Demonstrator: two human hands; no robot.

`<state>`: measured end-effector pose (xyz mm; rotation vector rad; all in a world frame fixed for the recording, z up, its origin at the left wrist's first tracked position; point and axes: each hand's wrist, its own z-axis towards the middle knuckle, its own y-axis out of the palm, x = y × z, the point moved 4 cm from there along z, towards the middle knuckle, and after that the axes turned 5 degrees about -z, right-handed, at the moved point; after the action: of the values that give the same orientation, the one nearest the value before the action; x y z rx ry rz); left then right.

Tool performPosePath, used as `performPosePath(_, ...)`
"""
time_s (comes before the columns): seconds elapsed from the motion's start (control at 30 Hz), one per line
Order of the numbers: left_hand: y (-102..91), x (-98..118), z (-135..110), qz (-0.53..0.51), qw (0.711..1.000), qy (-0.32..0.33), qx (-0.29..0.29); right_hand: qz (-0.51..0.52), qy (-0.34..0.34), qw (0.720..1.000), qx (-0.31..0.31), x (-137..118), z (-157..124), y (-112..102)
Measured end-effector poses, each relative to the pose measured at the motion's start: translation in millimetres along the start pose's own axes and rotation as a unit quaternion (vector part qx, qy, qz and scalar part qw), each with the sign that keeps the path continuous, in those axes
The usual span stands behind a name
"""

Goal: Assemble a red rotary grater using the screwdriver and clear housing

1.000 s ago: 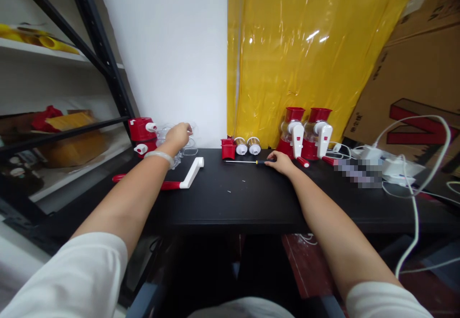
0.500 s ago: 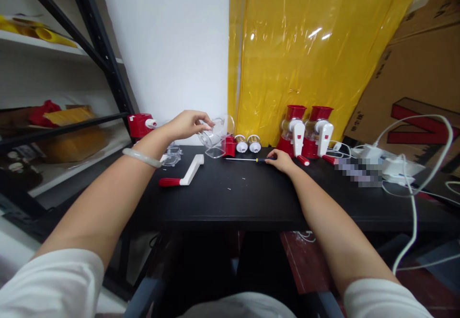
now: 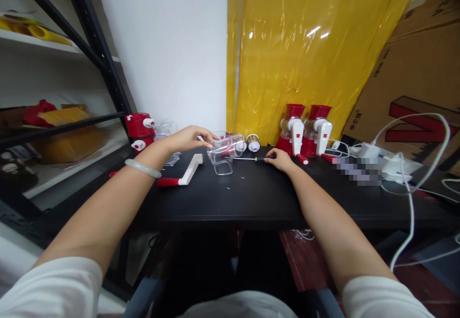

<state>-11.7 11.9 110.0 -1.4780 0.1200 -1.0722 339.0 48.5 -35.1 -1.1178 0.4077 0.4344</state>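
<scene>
On the black desk, the left hand is clasping the clear plastic housing from above with curled fingers. Just beside it, the right hand is lying at the screwdriver handle, fingers touching it; whether they are gripping it is impossible to tell.

Pixelated patch on table masks whatever lies there. Screwdriver handle end hidden under right hand; grip unclear. Red block smeared behind clear housing. Cardboard box cut by right edge. White specks too small to identify.
</scene>
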Motion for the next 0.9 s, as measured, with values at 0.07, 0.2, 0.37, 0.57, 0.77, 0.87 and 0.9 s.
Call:
performPosePath(0.07, 1.7, -2, 1, 0.025, 1.0, 0.008, -0.001, 0.003, 0.004, 1.0, -0.002, 2, 0, 1)
performPosePath(0.2, 6.1, -4, 6, -0.001, 0.999, 0.045, -0.017, 0.006, 0.003, 1.0, 0.001, 2, 0, 1)
performPosePath(0.37, 10.6, -9, 6, -0.029, 1.0, 0.01, 0.002, 0.009, -0.001, 1.0, -0.001, 1, 0, 1)
performPosePath(0.57, -9.5, -28, -4, -0.013, 0.995, 0.069, 0.074, 0.015, 0.008, 1.0, -0.006, 2, 0, 1)
performPosePath(0.77, -47.1, -118, -17, 0.251, 0.945, -0.162, 0.132, 0.01, 0.012, 1.0, 0.0, 0, -1, 0)
performPosePath(0.87, -42.6, -154, -25, 0.308, 0.925, -0.207, 0.079, 0.012, 0.016, 1.0, -0.003, -1, -1, 0)
performPosePath(0.9, -39.3, -161, -27, 0.315, 0.923, -0.207, 0.074, 0.01, 0.016, 1.0, -0.005, -1, -1, 0)
